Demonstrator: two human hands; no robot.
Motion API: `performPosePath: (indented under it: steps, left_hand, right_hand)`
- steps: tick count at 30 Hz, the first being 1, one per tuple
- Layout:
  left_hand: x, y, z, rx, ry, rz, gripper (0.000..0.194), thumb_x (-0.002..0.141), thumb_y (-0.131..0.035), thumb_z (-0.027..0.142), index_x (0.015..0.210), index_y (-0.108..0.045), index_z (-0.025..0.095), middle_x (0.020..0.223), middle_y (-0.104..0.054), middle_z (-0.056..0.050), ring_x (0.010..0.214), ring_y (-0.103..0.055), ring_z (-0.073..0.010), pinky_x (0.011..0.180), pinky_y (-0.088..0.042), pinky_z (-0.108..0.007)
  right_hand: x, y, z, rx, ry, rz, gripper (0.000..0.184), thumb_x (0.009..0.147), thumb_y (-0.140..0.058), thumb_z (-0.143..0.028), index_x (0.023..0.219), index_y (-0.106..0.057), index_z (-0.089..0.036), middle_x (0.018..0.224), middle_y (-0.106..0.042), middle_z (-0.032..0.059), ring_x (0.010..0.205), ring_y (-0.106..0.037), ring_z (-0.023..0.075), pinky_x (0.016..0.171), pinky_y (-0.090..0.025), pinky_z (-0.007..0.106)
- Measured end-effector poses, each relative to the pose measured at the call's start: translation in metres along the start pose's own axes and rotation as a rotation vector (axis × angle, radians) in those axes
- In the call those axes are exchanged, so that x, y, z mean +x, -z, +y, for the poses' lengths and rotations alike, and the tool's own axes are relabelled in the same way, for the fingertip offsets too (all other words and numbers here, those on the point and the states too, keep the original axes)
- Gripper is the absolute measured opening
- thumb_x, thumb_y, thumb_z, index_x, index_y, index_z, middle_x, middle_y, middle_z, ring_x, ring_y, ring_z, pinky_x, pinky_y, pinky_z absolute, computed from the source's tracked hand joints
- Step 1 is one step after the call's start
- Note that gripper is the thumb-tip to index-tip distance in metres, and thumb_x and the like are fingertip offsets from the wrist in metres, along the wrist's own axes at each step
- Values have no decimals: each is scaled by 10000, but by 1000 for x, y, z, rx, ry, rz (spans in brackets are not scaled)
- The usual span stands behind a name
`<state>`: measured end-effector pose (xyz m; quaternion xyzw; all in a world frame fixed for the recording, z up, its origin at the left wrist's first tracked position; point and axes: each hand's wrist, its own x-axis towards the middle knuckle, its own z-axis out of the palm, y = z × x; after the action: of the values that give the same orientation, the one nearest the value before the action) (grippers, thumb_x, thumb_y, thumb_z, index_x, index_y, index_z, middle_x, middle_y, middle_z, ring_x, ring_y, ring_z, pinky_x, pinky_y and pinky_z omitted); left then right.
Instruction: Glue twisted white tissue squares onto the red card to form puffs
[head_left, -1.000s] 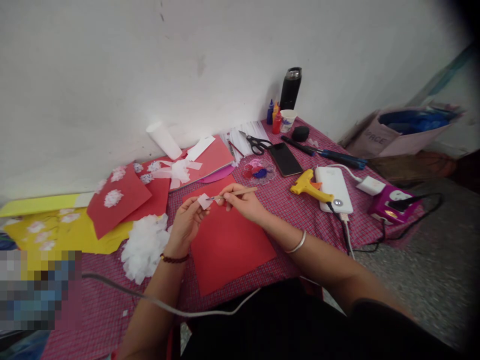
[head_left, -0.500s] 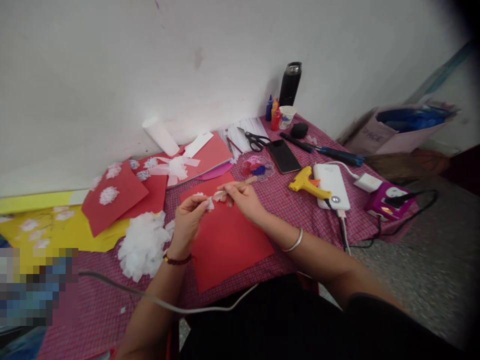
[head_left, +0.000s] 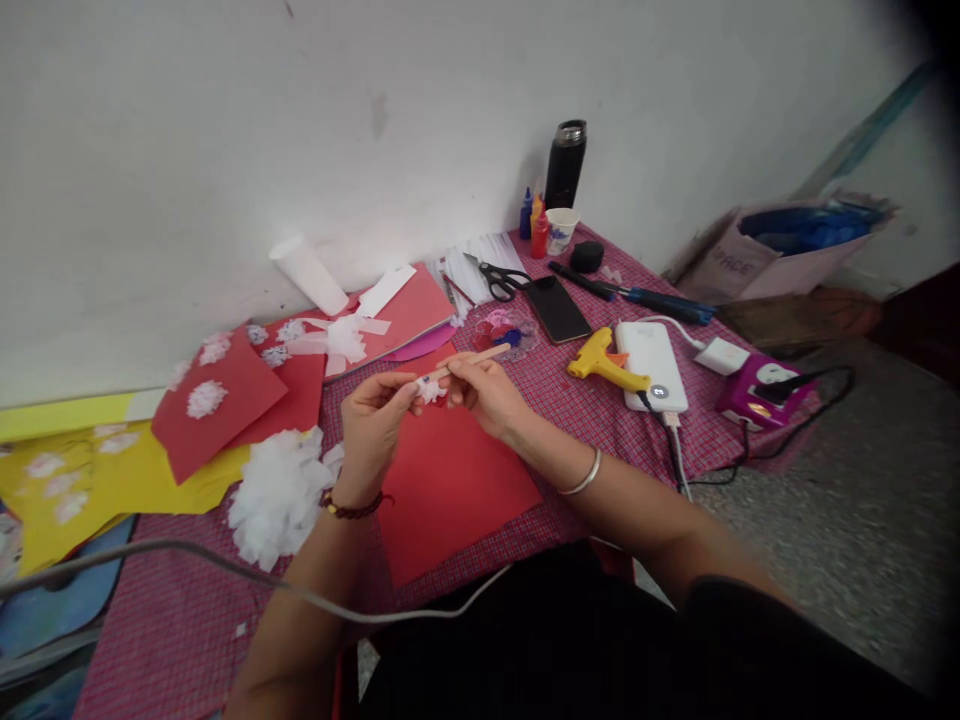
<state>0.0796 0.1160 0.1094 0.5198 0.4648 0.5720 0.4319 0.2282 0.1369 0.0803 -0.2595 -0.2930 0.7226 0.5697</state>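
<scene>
Paper newly crumpled, apparently in left hand's pinch, stick in right hand's grip

Head-worn view, forward and down over table

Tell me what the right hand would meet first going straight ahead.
The right hand would likely meet the crumpled white paper at the left hand first, though depth is unclear.
</scene>
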Motion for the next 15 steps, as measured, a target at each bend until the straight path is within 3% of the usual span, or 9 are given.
performPosePath:
  steps: [3, 5, 8, 10, 12, 15]
  left_hand:
    - [1, -6, 1, 116, -128, -16, 47, 720, -737, 206, 748, -705, 184, 601, -640, 17, 513, -556, -98, 509, -449, -229]
    - [6, -8, 1, 105, -128, -5, 47, 727, -729, 206, 737, -690, 182, 578, -625, 25, 484, -536, -92, 482, -435, -221]
    - [14, -10, 1, 34, -55, 37, 76, 733, -712, 231, 718, -659, 179, 566, -615, 27, 463, -525, -90, 445, -416, -209]
    - [16, -12, 2, 32, -43, 25, 93, 742, -706, 251, 722, -653, 178, 573, -614, 24, 469, -531, -92, 440, -415, -206]
    - [16, -13, 3, 100, -94, -22, 107, 764, -703, 274, 744, -664, 175, 575, -609, 23, 474, -537, -94, 457, -431, -212]
    - [18, -6, -2, 324, -268, -174, 171, 766, -730, 289, 893, -696, 180, 712, -668, 0, 586, -604, -111, 583, -501, -237]
  right_hand:
    - [-2, -1, -4, 138, -98, -9, 46, 799, -575, -188, 782, -617, -191, 508, -568, -71, 415, -452, 73, 460, -444, 191]
    - [-2, 0, -9, 178, -126, -47, 45, 789, -599, -187, 827, -621, -198, 559, -596, -74, 434, -461, 67, 479, -460, 190]
    - [2, 3, -14, 77, -60, -78, 138, 773, -679, -247, 894, -640, -193, 705, -670, -50, 459, -486, 56, 487, -471, 190]
    - [5, 4, -16, -10, -2, -33, 138, 779, -695, -288, 833, -633, -178, 699, -674, -35, 445, -484, 52, 461, -451, 179]
    - [7, 5, -16, -9, -24, 34, 156, 815, -658, -292, 741, -600, -169, 620, -646, -35, 409, -459, 51, 433, -428, 172]
    - [10, 8, -15, 112, -216, 99, 199, 870, -552, -242, 687, -560, -166, 528, -600, -44, 369, -422, 52, 422, -424, 175]
